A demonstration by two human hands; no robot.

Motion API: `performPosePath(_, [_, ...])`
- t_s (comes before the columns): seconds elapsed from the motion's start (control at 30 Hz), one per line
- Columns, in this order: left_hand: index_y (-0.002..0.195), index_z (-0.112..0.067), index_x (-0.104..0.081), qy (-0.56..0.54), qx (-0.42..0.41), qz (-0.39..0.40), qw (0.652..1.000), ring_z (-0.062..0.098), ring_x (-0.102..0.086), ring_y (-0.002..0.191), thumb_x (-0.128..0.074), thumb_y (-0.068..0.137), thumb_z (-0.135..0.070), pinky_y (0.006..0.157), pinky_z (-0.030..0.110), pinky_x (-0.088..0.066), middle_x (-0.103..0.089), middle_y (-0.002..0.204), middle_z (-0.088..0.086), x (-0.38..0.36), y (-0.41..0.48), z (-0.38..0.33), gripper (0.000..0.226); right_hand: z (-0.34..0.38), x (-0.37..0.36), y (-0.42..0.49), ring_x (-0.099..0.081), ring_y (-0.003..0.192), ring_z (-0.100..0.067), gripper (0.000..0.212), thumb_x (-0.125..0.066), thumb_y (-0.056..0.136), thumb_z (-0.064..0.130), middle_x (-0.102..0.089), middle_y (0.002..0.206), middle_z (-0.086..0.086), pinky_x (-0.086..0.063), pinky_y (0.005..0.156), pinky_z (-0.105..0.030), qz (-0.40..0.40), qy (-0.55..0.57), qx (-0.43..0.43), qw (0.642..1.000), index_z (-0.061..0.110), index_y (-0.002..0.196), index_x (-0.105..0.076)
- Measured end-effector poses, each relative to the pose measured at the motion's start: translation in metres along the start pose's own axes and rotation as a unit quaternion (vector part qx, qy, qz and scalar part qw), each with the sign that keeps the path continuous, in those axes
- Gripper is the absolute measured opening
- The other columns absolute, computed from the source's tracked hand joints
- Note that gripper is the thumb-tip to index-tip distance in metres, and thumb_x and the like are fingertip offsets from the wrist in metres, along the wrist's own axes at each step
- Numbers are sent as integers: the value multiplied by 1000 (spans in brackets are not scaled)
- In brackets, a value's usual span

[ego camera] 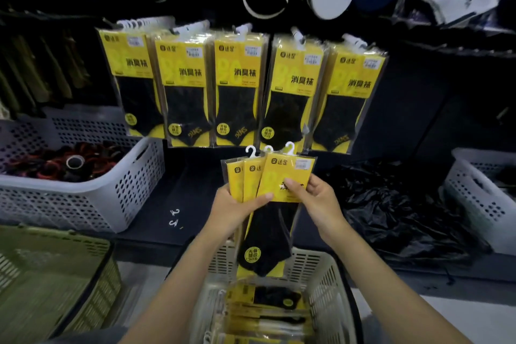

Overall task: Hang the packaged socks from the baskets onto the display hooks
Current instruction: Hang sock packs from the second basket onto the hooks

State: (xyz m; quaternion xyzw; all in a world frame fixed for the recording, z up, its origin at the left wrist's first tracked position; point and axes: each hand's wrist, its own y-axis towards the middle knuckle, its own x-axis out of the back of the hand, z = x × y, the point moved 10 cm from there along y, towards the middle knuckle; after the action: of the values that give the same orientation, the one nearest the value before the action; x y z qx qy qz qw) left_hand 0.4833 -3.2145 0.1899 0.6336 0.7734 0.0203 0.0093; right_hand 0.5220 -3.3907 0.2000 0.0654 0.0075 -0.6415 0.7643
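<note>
Presently we find 3 sock packs (275, 176) fanned above the cream basket (324, 262), left hand (237, 208) gripping their lower edge, right hand (321, 201) pinching the front pack (282, 184) — a separating step, we judge — whose white hanger (290, 147) next needs threading onto a display hook (244, 28).

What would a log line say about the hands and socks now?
left hand: holds three fanned sock packs | right hand: pinches front pack | basket below: spare packs
</note>
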Motion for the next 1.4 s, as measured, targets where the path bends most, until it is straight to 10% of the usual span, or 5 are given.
performPosePath(0.17, [91,-33,-68,-6,-33,34,999,-7,-66,83,-58,73,-57,61,2,-45,-72,88,-23,-16,13,-39,31,24,22,11,-69,96,-9,22,-63,87,23,-74,104,4,-54,76,-16,-24,16,8,1000,21,109,-65])
performPosePath(0.63, [81,-39,-63,-17,-115,-55,992,-19,-60,71,-58,87,-46,54,-2,-41,-66,69,-33,-6,66,-125,10,143,134,78,-65,91,-8,12,-54,97,22,-69,103,3,-51,77,-21,-220,-10,95,971,19,104,-63])
performPosePath(1.03, [84,-37,-63,-27,-135,-42,990,-19,-61,72,-59,87,-42,55,-2,-41,-67,79,-23,-17,80,-138,7,166,128,126,-65,82,1,12,-53,97,22,-68,94,12,-50,63,-12,-139,-83,93,982,26,103,-61])
performPosePath(1.4, [86,-36,-64,-42,-124,-21,991,-19,-61,70,-59,88,-39,54,-2,-41,-67,70,-28,-34,84,-133,6,122,167,145,-59,101,-22,37,-74,81,33,-64,109,-8,-50,95,-37,-327,-77,-13,942,7,104,-64])
